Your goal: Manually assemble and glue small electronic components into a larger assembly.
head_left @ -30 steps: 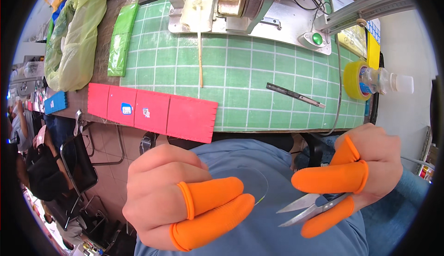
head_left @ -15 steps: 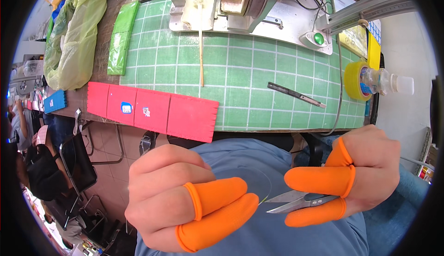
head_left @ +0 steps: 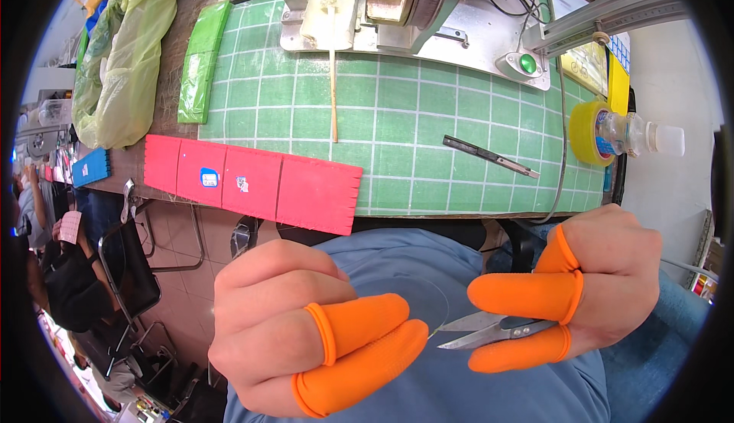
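Pale wall (head_left: pixel 669 63) at right, pinkish tiled floor (head_left: pixel 185 293), black chair (head_left: pixel 131 270) at left

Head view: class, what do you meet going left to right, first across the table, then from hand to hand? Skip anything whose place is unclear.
First: bag → green strip → stick → knife → tape. Then: left hand → scissors → right hand.

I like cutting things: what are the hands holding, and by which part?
The right hand holds metal snips by the handle end; the left hand seems to pinch a thin thread, its held spot hidden.
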Motion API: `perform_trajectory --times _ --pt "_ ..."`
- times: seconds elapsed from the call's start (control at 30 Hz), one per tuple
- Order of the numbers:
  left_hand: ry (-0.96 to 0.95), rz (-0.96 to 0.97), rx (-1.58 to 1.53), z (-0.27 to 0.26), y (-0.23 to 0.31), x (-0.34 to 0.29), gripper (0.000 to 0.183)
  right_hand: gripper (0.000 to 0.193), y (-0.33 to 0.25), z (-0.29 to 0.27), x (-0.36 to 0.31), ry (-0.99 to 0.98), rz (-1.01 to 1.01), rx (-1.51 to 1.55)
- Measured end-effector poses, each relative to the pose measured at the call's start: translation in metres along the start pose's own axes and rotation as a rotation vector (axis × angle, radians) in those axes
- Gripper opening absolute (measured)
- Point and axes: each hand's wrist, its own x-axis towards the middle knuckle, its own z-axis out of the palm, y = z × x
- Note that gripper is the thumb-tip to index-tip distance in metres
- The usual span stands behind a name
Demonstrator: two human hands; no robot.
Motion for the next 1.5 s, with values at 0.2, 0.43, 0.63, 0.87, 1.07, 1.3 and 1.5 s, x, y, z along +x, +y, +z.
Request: perform_trajectory --times 0.2,0.43,0.63,0.87,1.07,1.3,1.5 --pt "0.001 0.003 -0.001 0.001 -0.001 -0.001 0.032 0.059 0.002 0.001 0.0 0.002 -0.01 0.003" --pt "-0.107 -0.004 0.016 -0.009 0.001 0.001 0.034 0.057 0.0 0.001 0.0 -0.007 -0.016 0.007" --pt "-0.107 -0.017 -0.001 -0.008 0.001 0.001 0.033 0.056 0.0 0.0 0.001 -0.013 -0.027 0.026" --pt "0.024 0.031 0.003 0.006 -0.002 -0.001 0.036 0.056 0.001 0.0 -0.001 0.003 -0.015 0.032" --pt "0.038 0.037 -0.001 0.006 -0.001 -0.001 0.039 0.056 0.001 -0.001 -0.001 0.007 -0.032 0.007" --pt "0.036 0.054 0.009 0.006 -0.002 -0.001 0.04 0.056 0.0 0.0 0.0 -0.008 -0.022 0.003" --pt "0.03 0.03 0.017 0.006 0.0 0.0 0.04 0.056 0.001 0.0 0.0 -0.036 -0.018 0.017"
